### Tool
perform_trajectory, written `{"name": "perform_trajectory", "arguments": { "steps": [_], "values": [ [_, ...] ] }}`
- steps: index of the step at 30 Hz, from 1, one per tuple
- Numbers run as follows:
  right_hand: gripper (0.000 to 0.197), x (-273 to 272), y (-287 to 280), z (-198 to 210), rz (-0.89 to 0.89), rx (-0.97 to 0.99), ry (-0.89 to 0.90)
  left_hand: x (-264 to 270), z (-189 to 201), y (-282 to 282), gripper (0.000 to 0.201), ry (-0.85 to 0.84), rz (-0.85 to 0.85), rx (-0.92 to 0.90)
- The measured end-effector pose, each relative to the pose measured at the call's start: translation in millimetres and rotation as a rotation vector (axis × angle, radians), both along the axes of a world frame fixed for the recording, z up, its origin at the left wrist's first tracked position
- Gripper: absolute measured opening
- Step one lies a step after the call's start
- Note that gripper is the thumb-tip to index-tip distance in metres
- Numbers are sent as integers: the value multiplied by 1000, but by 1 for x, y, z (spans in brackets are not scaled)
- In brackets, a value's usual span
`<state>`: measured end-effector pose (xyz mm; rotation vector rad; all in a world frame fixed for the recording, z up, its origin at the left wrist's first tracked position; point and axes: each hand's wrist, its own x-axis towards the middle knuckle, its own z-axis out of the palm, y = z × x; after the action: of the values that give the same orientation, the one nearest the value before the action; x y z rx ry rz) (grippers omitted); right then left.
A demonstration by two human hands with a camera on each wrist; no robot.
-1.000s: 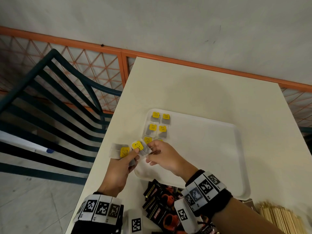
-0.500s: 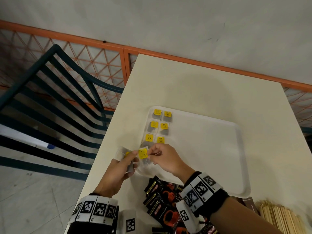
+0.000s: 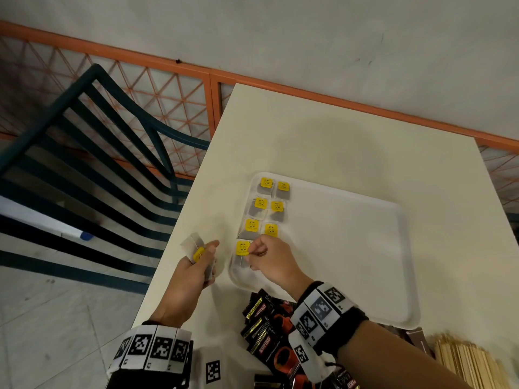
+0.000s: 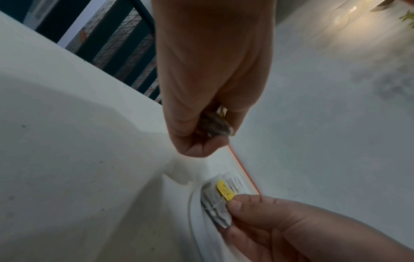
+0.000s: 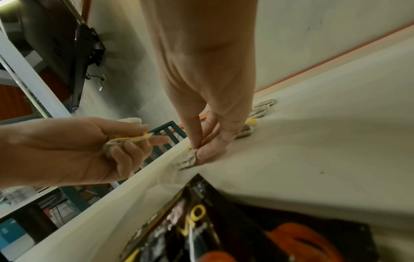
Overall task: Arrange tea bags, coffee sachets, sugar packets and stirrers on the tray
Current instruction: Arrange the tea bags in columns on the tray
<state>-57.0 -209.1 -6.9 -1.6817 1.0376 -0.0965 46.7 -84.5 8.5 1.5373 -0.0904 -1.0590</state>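
A white tray [image 3: 351, 248] lies on the cream table, with several yellow-tagged tea bags [image 3: 261, 204] laid in two columns along its left side. My right hand [image 3: 262, 256] pinches one more tea bag [image 3: 243, 252] by its yellow tag at the tray's near-left corner, just below the left column; the bag touches the tray floor [image 5: 187, 159]. My left hand [image 3: 196, 265] hovers left of the tray and grips a few spare tea bags [image 3: 196, 245], seen bunched in its fingers in the right wrist view [image 5: 121, 141]. The pinched tag [image 4: 225, 190] shows in the left wrist view.
Black and orange coffee sachets [image 3: 266, 329] are piled at the table's near edge, below the tray. A bundle of wooden stirrers [image 3: 469, 363] lies at the near right. A dark green slatted chair [image 3: 92, 164] stands left of the table, against an orange mesh railing.
My right hand has taken a tea bag from the left hand's bunch and lowered it onto the tray's near-left corner. The left hand has drawn back to the left.
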Motion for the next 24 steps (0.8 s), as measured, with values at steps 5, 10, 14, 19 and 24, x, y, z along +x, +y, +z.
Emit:
{"name": "perform_trajectory", "arguments": {
  "steps": [5, 10, 14, 19, 24],
  "values": [
    [29, 0, -1, -4, 15, -80, 36, -3, 1, -1, 9, -53, -29, -56],
    [13, -2, 1, 8, 38, -153, -35, -9, 1, -6, 15, 19, -59, -79],
    [17, -2, 3, 30, 96, -30, -171, -13, 4, -12, 25, 28, -163, -76],
    [23, -6, 0, 37, 244, 75, -199, -17, 10, -17, 44, 104, -291, -4],
    [16, -19, -7, 32, 166, 148, -105, -20, 14, -17, 54, 161, -411, -24]
  ]
}}
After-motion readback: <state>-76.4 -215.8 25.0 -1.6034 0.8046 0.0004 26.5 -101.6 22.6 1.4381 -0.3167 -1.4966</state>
